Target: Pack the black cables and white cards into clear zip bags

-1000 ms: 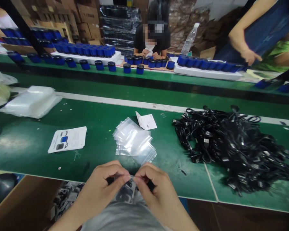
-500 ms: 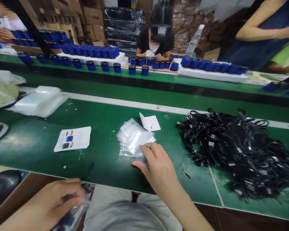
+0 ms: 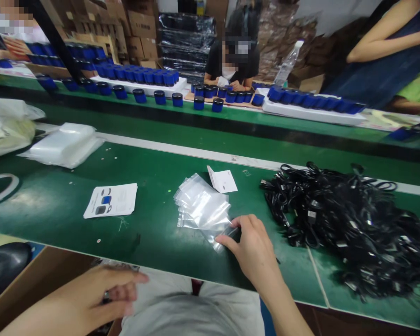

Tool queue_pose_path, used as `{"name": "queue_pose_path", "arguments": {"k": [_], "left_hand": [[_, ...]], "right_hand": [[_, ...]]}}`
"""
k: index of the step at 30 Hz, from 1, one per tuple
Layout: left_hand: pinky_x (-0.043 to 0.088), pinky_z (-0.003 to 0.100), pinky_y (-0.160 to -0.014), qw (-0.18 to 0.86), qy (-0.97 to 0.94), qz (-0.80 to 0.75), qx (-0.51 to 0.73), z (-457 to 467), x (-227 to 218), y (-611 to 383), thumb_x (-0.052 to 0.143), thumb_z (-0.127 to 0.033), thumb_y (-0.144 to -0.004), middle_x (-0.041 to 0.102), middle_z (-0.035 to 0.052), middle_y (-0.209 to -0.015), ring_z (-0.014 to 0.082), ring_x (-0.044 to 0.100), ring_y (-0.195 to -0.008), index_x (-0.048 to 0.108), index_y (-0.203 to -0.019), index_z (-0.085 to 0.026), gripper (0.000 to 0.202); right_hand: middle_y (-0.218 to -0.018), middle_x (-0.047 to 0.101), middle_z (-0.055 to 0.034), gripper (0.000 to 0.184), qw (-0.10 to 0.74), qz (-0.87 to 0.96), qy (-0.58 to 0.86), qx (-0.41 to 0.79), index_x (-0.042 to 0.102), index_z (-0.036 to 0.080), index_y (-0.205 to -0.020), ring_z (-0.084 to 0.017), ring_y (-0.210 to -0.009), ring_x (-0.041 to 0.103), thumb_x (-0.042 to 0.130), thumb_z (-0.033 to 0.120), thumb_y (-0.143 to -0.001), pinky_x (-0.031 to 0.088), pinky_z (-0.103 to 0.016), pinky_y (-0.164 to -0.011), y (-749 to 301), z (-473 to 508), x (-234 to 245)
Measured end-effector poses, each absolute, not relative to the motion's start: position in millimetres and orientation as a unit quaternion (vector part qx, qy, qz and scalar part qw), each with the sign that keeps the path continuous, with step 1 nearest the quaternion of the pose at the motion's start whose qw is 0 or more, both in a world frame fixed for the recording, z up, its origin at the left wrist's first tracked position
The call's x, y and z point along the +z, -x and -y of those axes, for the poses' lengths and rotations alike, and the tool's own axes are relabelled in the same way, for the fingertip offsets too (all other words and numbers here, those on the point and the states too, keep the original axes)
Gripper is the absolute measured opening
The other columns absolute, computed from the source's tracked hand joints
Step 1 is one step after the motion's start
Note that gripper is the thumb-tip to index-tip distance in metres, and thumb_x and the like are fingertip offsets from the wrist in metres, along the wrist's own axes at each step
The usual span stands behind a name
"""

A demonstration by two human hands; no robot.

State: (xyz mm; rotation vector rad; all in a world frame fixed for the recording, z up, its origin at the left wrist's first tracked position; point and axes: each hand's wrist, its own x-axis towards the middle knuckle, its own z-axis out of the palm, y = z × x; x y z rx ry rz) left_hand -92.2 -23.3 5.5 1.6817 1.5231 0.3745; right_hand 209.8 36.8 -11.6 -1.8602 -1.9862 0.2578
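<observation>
Clear bags [image 3: 203, 203] touch the right hand [image 3: 255, 245], thumb and fingers parted.

A plain grey top [image 3: 187, 311] covers the person's front, its cloth soft and lightly creased, and beyond its rounded edge show the two legs of pale, greyish-white trousers [image 3: 234, 301]. The left forearm [image 3: 49, 308] and the right forearm [image 3: 283, 301] are bare as far as they show, slim and smoothly tapered. The left hand [image 3: 100, 284] and right hand [image 3: 250, 242] are bare too, with slender fingers [image 3: 136, 278]
</observation>
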Motion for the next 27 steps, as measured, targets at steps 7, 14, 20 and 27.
{"name": "queue_pose_path", "arguments": {"k": [7,14,20,27], "left_hand": [[0.019,0.062,-0.107,0.103,-0.884,-0.414,0.193,-43.5,44.4,-5.6,0.059,-0.028,-0.086,0.049,0.0098,-0.139,0.0333,0.037,-0.131,0.051,-0.126,-0.024,0.041],[0.001,0.057,-0.113,0.244,-0.881,-0.390,0.112,-51.1,44.9,-17.8,0.053,-0.030,-0.089,0.064,-0.0061,-0.074,0.0174,0.062,-0.092,0.054,-0.071,-0.021,0.021],[0.021,0.050,-0.113,0.321,-0.786,-0.512,0.130,-43.8,30.9,-0.5,0.048,-0.038,-0.088,0.053,-0.0100,-0.059,0.0097,0.054,-0.056,0.052,-0.069,-0.022,0.026],[0.055,0.027,-0.072,0.189,-0.743,-0.586,0.262,-12.4,22.3,1.4,0.056,-0.039,-0.083,0.068,0.0022,-0.093,0.0195,0.066,-0.082,0.067,-0.097,-0.026,0.022]], "right_hand": [[-0.079,0.063,-0.0044,0.009,0.186,0.775,0.581,0.166,0.063,0.017,-0.074,-0.023,-0.078,0.057,0.065,0.013,-0.082,0.040,-0.035,-0.072,-210.7,-37.3,13.3],[-0.077,0.059,0.0023,0.018,0.269,0.735,0.456,0.423,0.062,0.020,-0.079,-0.013,-0.073,0.054,0.055,0.004,-0.083,0.039,-0.022,-0.065,-213.8,-19.1,28.5],[-0.065,0.055,0.0021,0.013,0.341,0.554,0.489,0.581,0.064,0.017,-0.074,-0.012,-0.061,0.049,0.058,0.023,-0.083,0.038,-0.022,-0.058,-202.7,-12.1,5.0],[-0.057,0.049,0.0040,0.017,0.352,0.566,0.557,0.497,0.057,0.017,-0.062,-0.010,-0.052,0.042,0.060,0.023,-0.078,0.031,-0.021,-0.049,-184.1,-9.7,-3.1]]}}
